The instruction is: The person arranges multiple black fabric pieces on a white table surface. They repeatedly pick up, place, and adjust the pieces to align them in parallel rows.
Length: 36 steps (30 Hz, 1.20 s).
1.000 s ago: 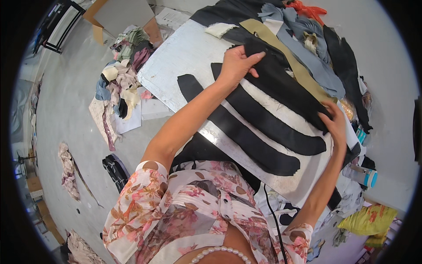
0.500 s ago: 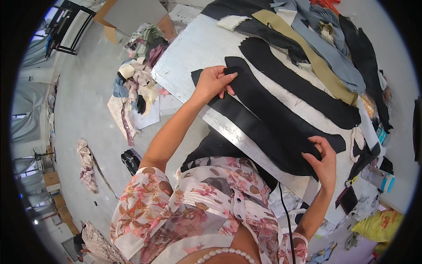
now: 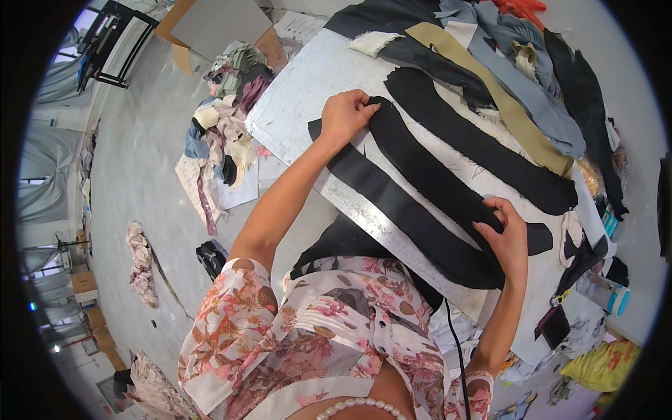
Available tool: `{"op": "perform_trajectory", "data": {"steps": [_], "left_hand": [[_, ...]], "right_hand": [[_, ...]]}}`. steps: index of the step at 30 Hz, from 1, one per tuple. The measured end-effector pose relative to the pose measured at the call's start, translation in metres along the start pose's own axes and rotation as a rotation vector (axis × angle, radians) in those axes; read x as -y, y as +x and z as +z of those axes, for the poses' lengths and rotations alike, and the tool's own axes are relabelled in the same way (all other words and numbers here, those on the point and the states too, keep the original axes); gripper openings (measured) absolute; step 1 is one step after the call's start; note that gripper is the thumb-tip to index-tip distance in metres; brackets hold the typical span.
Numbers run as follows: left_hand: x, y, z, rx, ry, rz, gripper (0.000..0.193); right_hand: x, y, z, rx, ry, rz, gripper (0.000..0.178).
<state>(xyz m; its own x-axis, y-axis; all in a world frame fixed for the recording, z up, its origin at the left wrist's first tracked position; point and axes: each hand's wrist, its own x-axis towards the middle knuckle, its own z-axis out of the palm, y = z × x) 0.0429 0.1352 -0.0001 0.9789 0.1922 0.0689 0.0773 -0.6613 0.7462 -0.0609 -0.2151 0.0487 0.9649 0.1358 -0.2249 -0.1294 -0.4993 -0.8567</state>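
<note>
In the head view, the left hand (image 3: 345, 119) pinches one end of the middle black strip (image 3: 428, 162), the right hand (image 3: 508, 241) grips it farther along, and it lies across the counter (image 3: 290, 101) between a near-edge black strip (image 3: 399, 210) and a farther one (image 3: 476, 134).

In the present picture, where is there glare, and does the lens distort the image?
In the head view, glare shows on the near table edge; also in the head view, the left border of the floor bows, corners are black.
</note>
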Motion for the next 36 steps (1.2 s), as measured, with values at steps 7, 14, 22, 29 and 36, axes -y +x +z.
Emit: {"op": "perform_trajectory", "data": {"steps": [7,14,22,29,36], "left_hand": [[-0.024,-0.014,0.007,-0.233,0.286,0.521,0.035],[-0.009,-0.019,0.038,0.124,0.548,0.501,0.060],[-0.053,-0.041,0.054,0.183,0.507,0.742,0.064],[-0.055,-0.044,0.061,0.270,0.566,0.794,0.067],[-0.074,-0.063,0.083,0.413,0.436,0.897,0.064]], "right_hand": [[0.005,0.003,0.000,0.016,-0.099,-0.053,0.040],[0.005,-0.001,-0.006,0.015,-0.118,-0.072,0.037],[-0.003,-0.001,-0.004,-0.044,-0.275,-0.146,0.042],[-0.016,-0.003,-0.022,-0.096,-0.358,0.003,0.047],[-0.023,-0.010,-0.031,-0.159,-0.408,-0.063,0.046]]}}
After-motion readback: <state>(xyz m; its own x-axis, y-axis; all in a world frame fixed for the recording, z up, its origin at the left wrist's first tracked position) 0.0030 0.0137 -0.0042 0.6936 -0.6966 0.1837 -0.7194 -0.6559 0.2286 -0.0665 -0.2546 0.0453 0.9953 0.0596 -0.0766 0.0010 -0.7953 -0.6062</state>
